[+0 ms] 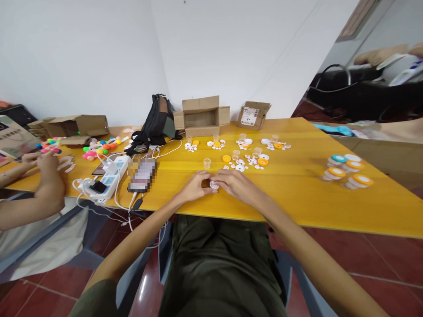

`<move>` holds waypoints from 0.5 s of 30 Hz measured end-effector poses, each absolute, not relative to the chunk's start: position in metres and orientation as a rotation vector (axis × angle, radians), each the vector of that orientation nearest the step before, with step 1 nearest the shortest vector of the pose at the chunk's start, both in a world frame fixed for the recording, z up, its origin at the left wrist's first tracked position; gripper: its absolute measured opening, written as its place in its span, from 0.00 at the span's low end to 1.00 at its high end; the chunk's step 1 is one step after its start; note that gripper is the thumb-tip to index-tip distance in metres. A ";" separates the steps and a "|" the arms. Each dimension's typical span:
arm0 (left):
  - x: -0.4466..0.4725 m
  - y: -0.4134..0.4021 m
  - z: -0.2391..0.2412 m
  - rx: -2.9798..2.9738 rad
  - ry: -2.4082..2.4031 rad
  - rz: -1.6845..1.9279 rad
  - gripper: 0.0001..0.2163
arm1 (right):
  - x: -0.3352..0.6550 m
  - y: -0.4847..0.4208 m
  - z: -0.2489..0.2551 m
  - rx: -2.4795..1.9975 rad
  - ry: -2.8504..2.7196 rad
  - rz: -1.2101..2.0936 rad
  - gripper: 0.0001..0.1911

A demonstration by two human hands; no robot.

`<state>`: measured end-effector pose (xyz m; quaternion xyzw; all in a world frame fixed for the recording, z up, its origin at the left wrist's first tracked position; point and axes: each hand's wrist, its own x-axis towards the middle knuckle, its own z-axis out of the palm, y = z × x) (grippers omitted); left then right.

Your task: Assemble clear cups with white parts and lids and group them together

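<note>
My left hand (194, 186) and my right hand (235, 183) meet at the near edge of the yellow table (297, 193). Both pinch a small white round plastic part (214, 184) between their fingertips. Just beyond them stands a small clear cup (207, 164). Further back lie scattered white discs, orange rings and several clear cups (246, 159). A stack of finished round pieces with orange and teal tops (346, 169) sits to the right.
At the left, another person's hands (46, 176) work beside colourful toy pieces (99, 147). A white power strip (110, 178), a phone (142, 175), a black backpack (155, 123) and open cardboard boxes (201, 115) stand on the table.
</note>
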<state>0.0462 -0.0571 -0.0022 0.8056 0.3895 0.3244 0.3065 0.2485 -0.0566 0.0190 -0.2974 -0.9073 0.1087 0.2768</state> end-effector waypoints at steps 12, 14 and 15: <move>0.047 -0.055 -0.003 2.122 1.003 0.865 0.06 | 0.247 -0.060 0.029 -0.919 -2.554 0.134 0.11; 0.047 -0.056 -0.002 2.120 1.007 0.863 0.06 | 0.246 -0.060 0.030 -0.938 -2.567 0.114 0.10; 0.047 -0.056 -0.001 2.120 1.010 0.862 0.06 | 0.246 -0.060 0.030 -0.947 -2.573 0.107 0.10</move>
